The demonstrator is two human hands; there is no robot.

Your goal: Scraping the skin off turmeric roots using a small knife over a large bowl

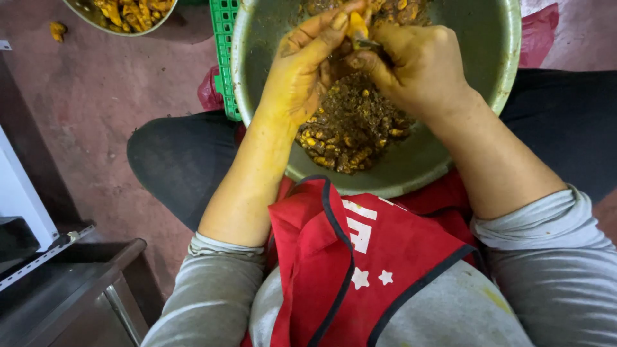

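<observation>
Dull scuffed metal bowl (pixel 450 154); ribbed green plastic crate (pixel 223 58); matt red cloth apron (pixel 385 270); rough reddish floor (pixel 109 96).

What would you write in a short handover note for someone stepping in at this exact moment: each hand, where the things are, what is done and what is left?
Left hand: stained yellow, fingers pinching a small yellow root piece over the metal bowl.
Right hand: closed on a small tool, mostly hidden, working on that piece.
The bowl rests on the lap, holding a heap of brown peelings and yellow bits.
A second bowl of yellow pieces sits on the floor at top left, beside a green crate.
Done: many scrapings piled up.
Left: the piece in hand; how many remain cannot be told.
</observation>
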